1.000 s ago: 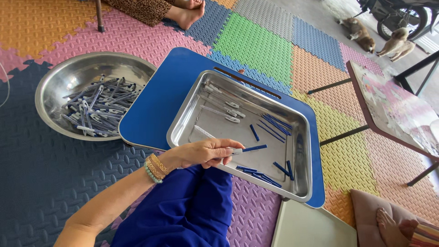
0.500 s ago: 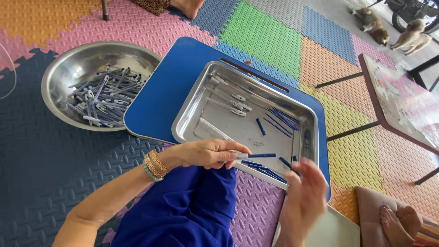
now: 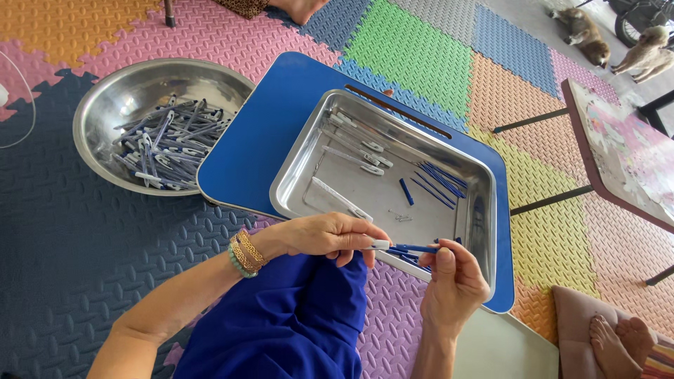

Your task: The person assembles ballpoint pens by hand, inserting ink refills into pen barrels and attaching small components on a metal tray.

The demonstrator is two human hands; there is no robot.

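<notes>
My left hand (image 3: 330, 235) and right hand (image 3: 453, 281) both pinch one blue pen part (image 3: 414, 248) over the steel tray's (image 3: 298, 175) near rim. The tray sits on a blue lap bench (image 3: 253, 140) (loose pen pieces (image 3: 435, 179) inside); a round bowl (image 3: 105, 105) of pens lies left.

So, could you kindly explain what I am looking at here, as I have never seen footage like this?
There is no machine: a person sits on a coloured foam mat floor, and a camera worn on the head looks down at their two bare hands. The left hand holds a white pen piece; the right hand holds a thin blue part against it. Before them, a rectangular steel tray with more white and blue pieces rests on a blue board. To the left, a round steel bowl holds many pens.
</notes>
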